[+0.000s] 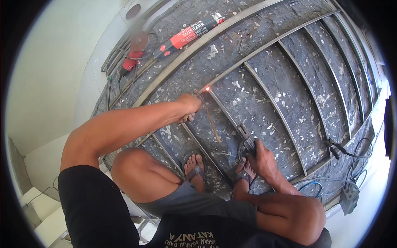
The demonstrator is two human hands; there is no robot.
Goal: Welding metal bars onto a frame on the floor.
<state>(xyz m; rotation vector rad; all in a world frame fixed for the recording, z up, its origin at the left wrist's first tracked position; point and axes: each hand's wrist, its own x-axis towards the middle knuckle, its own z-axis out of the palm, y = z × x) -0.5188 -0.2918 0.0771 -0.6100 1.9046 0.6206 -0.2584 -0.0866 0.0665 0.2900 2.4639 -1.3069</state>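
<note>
The grey ladder-like metal frame [247,64] looks stiff, likely hot by the central orange glow [207,89]: grasp it upper right. Right hand [263,160] clamps a black welding-rod holder [249,145]; left hand [191,105]: cannot tell.

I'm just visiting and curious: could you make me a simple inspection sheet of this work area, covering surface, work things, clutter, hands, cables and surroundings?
Surface: dark grey sheet with pale spots and splashes.
Work things: metal frame with slender crossbars; a glowing spot at one joint.
Clutter: red power tool with a round disc; red-and-black package; thin brown stick.
Hands: left hand closed near the glow, its grip unclear; right hand closed around a dark clamp-like holder.
Cables: black cable at a black clamp by the frame's edge; more loop near a grey box.
Surroundings: pale wall; sandalled feet among the bars.
</note>
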